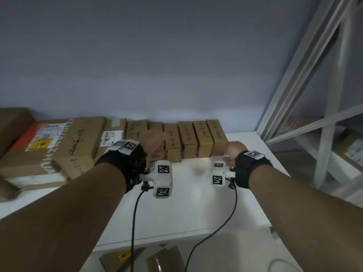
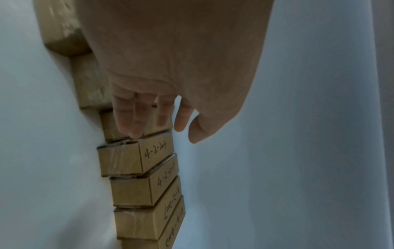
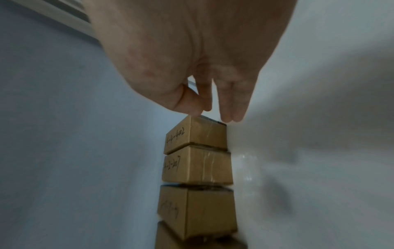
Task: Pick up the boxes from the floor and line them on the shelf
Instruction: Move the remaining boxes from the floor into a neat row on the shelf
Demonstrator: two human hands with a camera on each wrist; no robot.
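Observation:
Several small brown cardboard boxes with handwritten numbers stand side by side against the wall on the white shelf (image 1: pixel 186 203). My left hand (image 1: pixel 155 143) (image 2: pixel 162 124) lies with straight fingers on one box (image 2: pixel 110 128) in the middle of the row, just left of the box marked 4-2 (image 1: pixel 172 143) (image 2: pixel 136 156). My right hand (image 1: pixel 232 152) (image 3: pixel 210 107) is at the row's right end. Its straight fingers and thumb touch the outer side of the last box (image 1: pixel 218 136) (image 3: pixel 198 134). Neither hand is curled round anything.
Larger cartons (image 1: pixel 78 146), one with an orange label (image 1: pixel 39 142), fill the shelf's left part. Two more boxes (image 1: pixel 121 258) (image 1: pixel 165 260) lie on the floor below the shelf's front edge. A grey metal rack (image 1: pixel 324 114) stands at the right. Black cables hang from both wrists.

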